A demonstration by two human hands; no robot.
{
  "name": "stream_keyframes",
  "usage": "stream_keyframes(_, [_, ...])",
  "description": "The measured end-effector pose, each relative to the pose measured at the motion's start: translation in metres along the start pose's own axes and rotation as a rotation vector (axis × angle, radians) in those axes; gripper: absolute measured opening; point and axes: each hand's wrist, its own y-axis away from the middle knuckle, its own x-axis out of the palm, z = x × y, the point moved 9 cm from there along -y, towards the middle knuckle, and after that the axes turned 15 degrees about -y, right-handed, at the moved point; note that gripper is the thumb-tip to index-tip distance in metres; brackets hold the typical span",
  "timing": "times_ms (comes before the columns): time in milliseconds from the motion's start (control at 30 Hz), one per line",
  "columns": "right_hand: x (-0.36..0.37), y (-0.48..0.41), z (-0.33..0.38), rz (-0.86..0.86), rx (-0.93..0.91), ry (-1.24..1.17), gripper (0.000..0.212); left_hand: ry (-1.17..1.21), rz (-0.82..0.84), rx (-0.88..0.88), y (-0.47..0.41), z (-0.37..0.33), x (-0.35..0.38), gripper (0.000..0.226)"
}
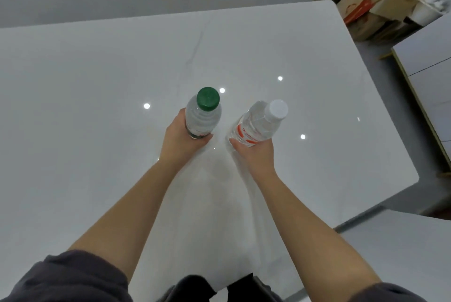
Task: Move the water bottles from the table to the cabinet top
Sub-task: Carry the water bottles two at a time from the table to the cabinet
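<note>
My left hand (181, 138) grips the lower body of a clear water bottle with a green cap (203, 112), held upright above the white table (97, 82). My right hand (253, 153) grips a second clear bottle with a white cap and a red-and-white label (260, 123), tilted with its cap leaning to the right. Both bottles are over the middle of the table, a short gap between them. Whether their bases touch the tabletop is hidden by my hands.
The glossy table reflects ceiling lights. A grey cabinet (429, 57) stands to the right beyond the table's edge. Cardboard boxes (375, 1) are piled on the floor at the far right. Another white surface (402, 248) sits at the near right.
</note>
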Motion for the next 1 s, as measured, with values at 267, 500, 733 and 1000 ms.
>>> stream_keyframes(267, [-0.096, 0.088, -0.054, -0.161, 0.151, -0.015, 0.044, -0.053, 0.165, 0.032, 0.104, -0.027, 0.065, 0.047])
stream_keyframes(500, [-0.197, 0.171, -0.074, -0.326, 0.118, -0.106, 0.027, -0.109, 0.332, 0.141, 0.183, -0.054, 0.137, 0.038])
stream_keyframes(733, [-0.312, 0.248, -0.097, -0.511, 0.079, -0.224, 0.041, -0.125, 0.477, 0.318, 0.265, -0.123, 0.220, 0.031])
stream_keyframes(1000, [-0.433, 0.334, -0.085, -0.805, -0.004, -0.274, 0.055, -0.084, 0.609, 0.559, 0.353, -0.222, 0.295, 0.036])
